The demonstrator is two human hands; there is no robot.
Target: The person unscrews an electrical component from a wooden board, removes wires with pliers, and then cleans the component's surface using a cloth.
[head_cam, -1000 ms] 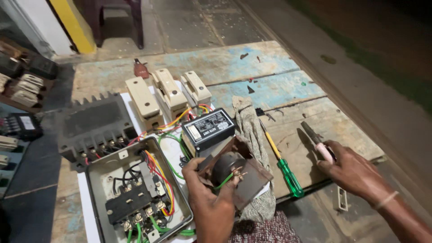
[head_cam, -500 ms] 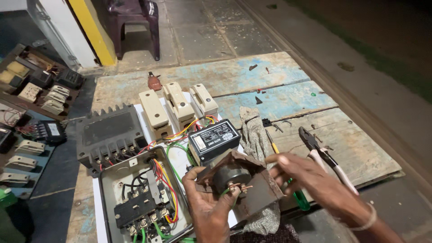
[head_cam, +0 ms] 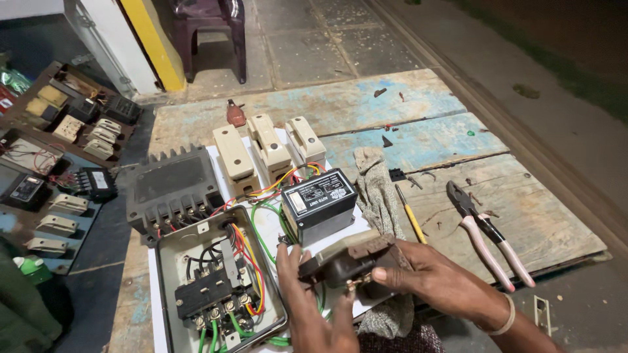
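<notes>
both hands on a dark part beside the open box

the left hand and right hand grasp a small dark part between them, just right of the open metal box. the left fingers curl up against the part's left end; the right thumb and fingers close over its top and right side. brass bits show under the part, too small to make out.

the box lies open with its inside up. it holds a black contactor with a row of screw terminals, plus red, yellow, green and black wires that loop out over the box's upper right corner. the box sits on a white board.

just up and right of the box stands a black unit with a pale label. behind the box lies a dark finned cover, and beyond that three cream fuse holders in a row. a grey glove lies right of the unit, with a yellow screwdriver beside it. further right of the box, pliers with pink handles rest on the wooden table, apart from both hands.
</notes>
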